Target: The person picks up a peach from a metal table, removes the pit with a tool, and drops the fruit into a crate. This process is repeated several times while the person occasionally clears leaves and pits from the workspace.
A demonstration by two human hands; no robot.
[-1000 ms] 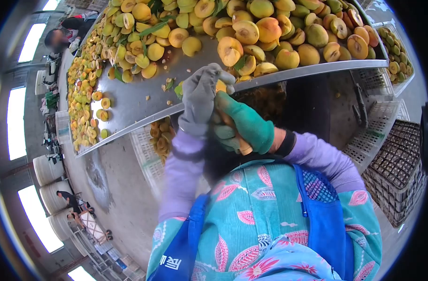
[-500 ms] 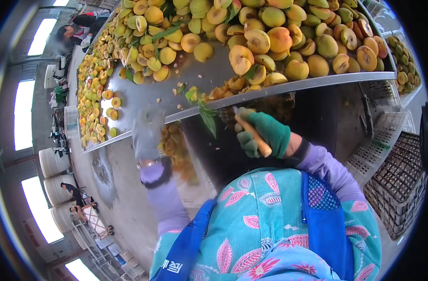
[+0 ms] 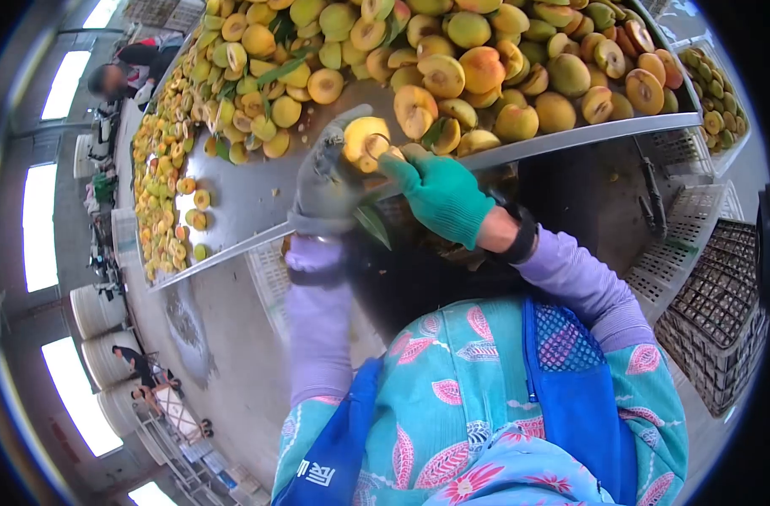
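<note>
My left hand, in a grey glove and blurred, is closed around a yellow peach half with its cut face up, above the near rim of the metal table. Against the right side of that fruit is my right hand, in a green glove with its fingers curled. The wooden-handled knife seen in it half a second ago is mostly hidden by the glove now. Just below the hands, a green leaf hangs over the table's rim. Halved peaches lie heaped on the table beyond my hands.
Below the table, on the left, stands a white crate. White perforated crates and a dark basket are at the right. Another crate of peaches stands beyond the table's right end. A person is at the far left.
My left hand has come up and right from the table's near edge and now holds a peach half. My right hand has moved up and left to meet it.
</note>
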